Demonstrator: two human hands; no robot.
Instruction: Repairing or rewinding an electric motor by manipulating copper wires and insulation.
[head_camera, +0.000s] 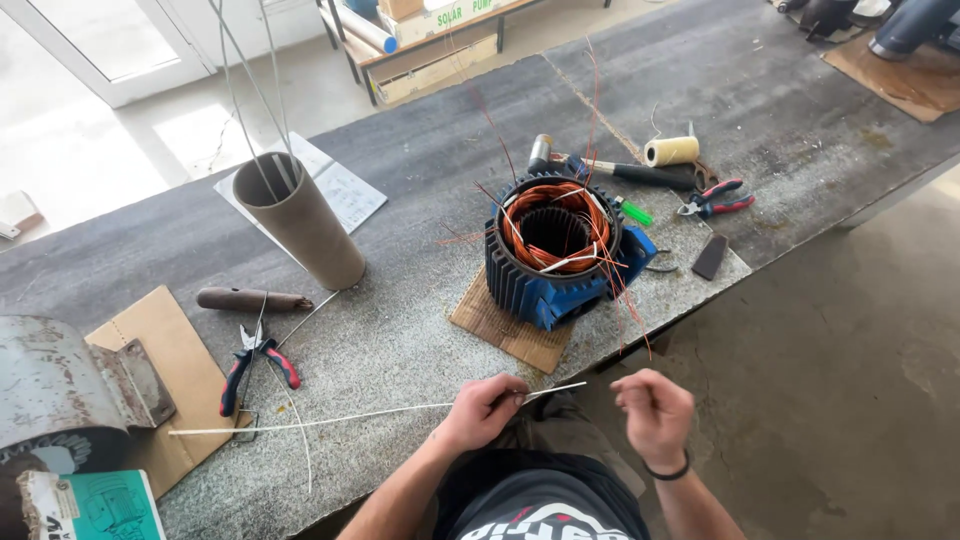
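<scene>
My left hand (483, 408) pinches a long thin white sleeve tube (340, 417) that runs left across the bench edge, its short end sticking out to the right toward my right hand (655, 413). My right hand is curled in a loose fist just right of that tip; whether it pinches anything I cannot tell. Beyond both hands a blue motor stator (560, 250) with copper windings and loose red wires stands on a cardboard pad (505, 330).
A cardboard tube (300, 220) holding thin rods stands on the left. Red-handled pliers (255, 362), a brown handle (250, 299), a hammer (610, 168), a twine spool (671, 151), more pliers (715, 199) and paper sheets (340, 190) lie on the grey bench (400, 330).
</scene>
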